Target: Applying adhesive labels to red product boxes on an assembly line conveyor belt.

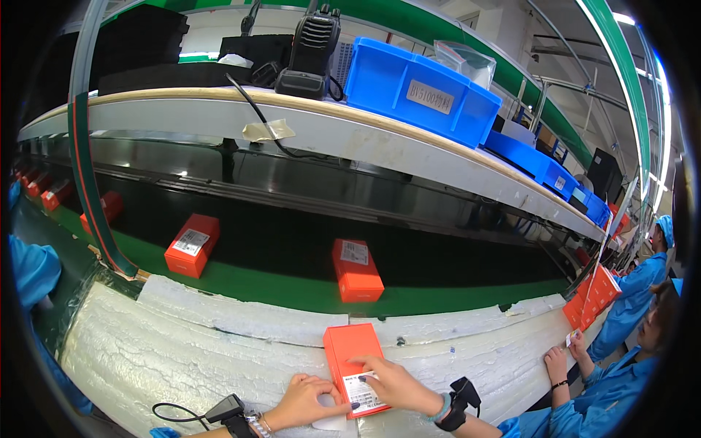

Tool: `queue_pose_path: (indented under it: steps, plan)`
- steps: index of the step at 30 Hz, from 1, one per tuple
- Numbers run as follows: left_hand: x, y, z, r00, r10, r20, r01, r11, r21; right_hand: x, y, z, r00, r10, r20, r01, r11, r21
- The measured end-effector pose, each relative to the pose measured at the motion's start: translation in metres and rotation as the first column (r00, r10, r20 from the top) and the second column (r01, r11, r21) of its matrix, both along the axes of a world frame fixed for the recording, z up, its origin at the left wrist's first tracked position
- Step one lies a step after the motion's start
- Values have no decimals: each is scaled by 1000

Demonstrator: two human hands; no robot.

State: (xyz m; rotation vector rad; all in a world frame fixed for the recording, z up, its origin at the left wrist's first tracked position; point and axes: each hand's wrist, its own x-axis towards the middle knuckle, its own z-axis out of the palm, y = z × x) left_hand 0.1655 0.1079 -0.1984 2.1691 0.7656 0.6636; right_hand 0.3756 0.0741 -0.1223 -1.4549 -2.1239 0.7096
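An orange-red box (343, 337) lies in front of me on the padded bench, with a white printed label (363, 394) on the near part of its top. My left hand (308, 401) rests at the box's left side. Its fingers are curved and apart from the thumb, whose tip touches the label's lower left corner. Over the box's right side lies my right hand (400, 385), index finger stretched across the top and thumb at the label's upper edge. Neither hand grips the box. Something pale beneath my left palm is mostly hidden.
Beyond the bench, a dark green conveyor (285, 274) carries similar boxes (358, 270), several farther left. Above runs a shelf with a two-way radio (310, 55) and blue bins (423, 87). A green-clad post (91, 182) stands left. Co-workers in blue (606, 398) sit right; a blue sleeve (35, 274) shows left.
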Motion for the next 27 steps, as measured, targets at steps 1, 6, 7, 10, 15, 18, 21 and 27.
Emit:
queue_pose_path:
  steps: [1,6,7,10,15,18,21,27]
  plan:
    - [0,0,-1,1000,-12,4,12,1000,0,-4,-4,-4,1000,-2,2,2,1000,4]
    - [-4,3,-18,967,-69,245,78,997,-23,-36,-8,-8,814,-154,561,-35,950,311]
    - [-5,2,-16,892,55,448,117,931,-346,-35,-2,-9,849,-91,520,-158,896,415]
    - [-10,2,-6,793,223,567,217,766,-605,-19,12,-15,859,28,512,-235,909,345]
    - [-14,-3,-8,817,234,527,173,772,-612,80,-3,-15,846,-157,509,18,963,268]
    - [-8,-6,-4,850,185,493,152,810,-567,191,-15,-32,758,-402,513,264,909,322]
    - [-5,-5,-5,873,173,456,133,815,-565,201,7,-15,674,-515,530,325,850,414]
    - [-11,-5,-10,894,112,434,133,859,-495,141,144,-8,872,-362,329,249,907,339]
